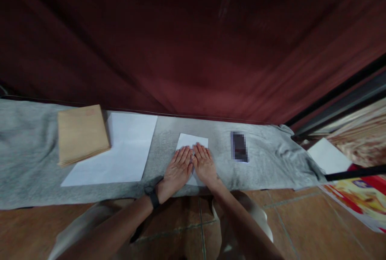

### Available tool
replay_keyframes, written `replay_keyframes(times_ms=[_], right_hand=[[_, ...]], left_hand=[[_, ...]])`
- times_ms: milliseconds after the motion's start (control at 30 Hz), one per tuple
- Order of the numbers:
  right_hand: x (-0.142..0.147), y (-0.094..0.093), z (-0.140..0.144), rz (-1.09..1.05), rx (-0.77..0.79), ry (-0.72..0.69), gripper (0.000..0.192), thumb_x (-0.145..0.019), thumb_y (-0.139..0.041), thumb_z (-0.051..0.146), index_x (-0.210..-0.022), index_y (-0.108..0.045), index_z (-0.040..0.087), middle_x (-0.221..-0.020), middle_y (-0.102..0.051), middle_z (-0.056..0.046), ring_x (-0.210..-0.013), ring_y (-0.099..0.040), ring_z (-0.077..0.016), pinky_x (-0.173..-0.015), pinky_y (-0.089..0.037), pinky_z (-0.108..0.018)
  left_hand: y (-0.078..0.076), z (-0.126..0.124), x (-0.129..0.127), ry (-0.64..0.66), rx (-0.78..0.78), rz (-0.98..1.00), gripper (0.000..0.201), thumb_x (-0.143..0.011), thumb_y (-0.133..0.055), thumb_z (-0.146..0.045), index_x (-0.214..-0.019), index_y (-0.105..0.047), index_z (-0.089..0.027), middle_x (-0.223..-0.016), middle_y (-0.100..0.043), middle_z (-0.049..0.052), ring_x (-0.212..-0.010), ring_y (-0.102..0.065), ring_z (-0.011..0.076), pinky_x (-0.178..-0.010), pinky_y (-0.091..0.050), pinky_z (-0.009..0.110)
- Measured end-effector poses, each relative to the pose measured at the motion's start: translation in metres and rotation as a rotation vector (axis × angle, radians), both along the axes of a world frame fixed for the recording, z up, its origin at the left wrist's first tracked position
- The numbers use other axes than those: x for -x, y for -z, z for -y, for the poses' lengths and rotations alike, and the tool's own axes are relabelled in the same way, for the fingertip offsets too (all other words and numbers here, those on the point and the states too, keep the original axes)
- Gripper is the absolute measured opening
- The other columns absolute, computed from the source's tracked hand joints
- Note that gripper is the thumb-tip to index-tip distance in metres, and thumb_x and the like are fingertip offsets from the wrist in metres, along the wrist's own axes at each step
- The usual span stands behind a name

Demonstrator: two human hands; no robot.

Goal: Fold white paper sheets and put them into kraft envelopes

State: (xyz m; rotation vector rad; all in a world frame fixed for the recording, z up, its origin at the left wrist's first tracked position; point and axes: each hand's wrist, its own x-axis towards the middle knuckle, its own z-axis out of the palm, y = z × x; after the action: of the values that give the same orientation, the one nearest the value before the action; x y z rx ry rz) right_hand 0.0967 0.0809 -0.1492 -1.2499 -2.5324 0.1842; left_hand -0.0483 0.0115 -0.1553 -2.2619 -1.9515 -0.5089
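Both hands work at the bench's near centre, palms down. The left hand and the right hand lie flat, side by side, with fingers extended and pointing away from the person; neither hand is closed around anything. Both press on the small white paper, which rests on the grey cloth that covers the bench. The far edge of the paper shows beyond the fingertips, and a small part shows below the hands; the middle is hidden. A black wristband is fitted on the left wrist.

To the left of the hands, a large white sheet lies flat, apart from the small paper. A brown paper stack overlaps its left part. To the right, a dark rectangular item lies on the cloth; its detail is blurred. A dark red panel stands behind the bench. Brown floor tiles show below.
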Motion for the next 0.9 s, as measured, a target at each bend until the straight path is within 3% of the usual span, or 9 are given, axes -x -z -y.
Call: replay_keyframes(times_ms=[333, 500, 667, 900], right_hand=[[-0.009, -0.005, -0.043, 0.096, -0.018, 0.11, 0.05, -0.109, -0.038, 0.033, -0.155, -0.047, 0.015, -0.163, -0.041, -0.011, -0.149, -0.043, -0.0286, -0.124, -0.032, -0.047], [-0.023, -0.006, -0.049, 0.042, 0.025, 0.136, 0.05, -0.106, -0.042, 0.027, -0.152, -0.05, 0.011, -0.161, -0.046, -0.013, -0.147, -0.046, -0.0266, -0.124, -0.033, -0.046], [-0.037, -0.007, -0.047, -0.044, 0.1, 0.002, 0.05, -0.1, -0.042, 0.018, -0.149, -0.055, 0.016, -0.155, -0.054, -0.01, -0.146, -0.047, -0.0214, -0.125, -0.035, -0.044], [-0.06, -0.018, -0.043, -0.081, 0.226, -0.206, 0.064, -0.089, -0.046, 0.006, -0.152, -0.051, 0.017, -0.161, -0.047, -0.01, -0.149, -0.043, -0.0209, -0.127, -0.034, -0.045]], left_hand=[[-0.011, 0.028, 0.001, 0.218, 0.054, -0.037, 0.053, -0.105, -0.045, -0.04, -0.154, -0.047, -0.02, -0.163, -0.044, 0.01, -0.153, -0.037, 0.0284, -0.128, -0.024, 0.053], [-0.03, 0.039, 0.015, 0.355, 0.15, 0.005, 0.06, -0.101, -0.053, -0.045, -0.156, -0.042, -0.022, -0.165, -0.041, 0.009, -0.154, -0.036, 0.0272, -0.128, -0.025, 0.05], [-0.047, 0.037, 0.034, 0.364, 0.292, 0.082, 0.059, -0.092, -0.061, -0.028, -0.15, -0.051, -0.02, -0.16, -0.049, 0.009, -0.148, -0.045, 0.0238, -0.126, -0.029, 0.044], [-0.045, 0.039, 0.036, 0.362, 0.292, 0.102, 0.065, -0.082, -0.058, -0.011, -0.146, -0.055, -0.026, -0.16, -0.049, 0.005, -0.151, -0.041, 0.0235, -0.129, -0.019, 0.051]])
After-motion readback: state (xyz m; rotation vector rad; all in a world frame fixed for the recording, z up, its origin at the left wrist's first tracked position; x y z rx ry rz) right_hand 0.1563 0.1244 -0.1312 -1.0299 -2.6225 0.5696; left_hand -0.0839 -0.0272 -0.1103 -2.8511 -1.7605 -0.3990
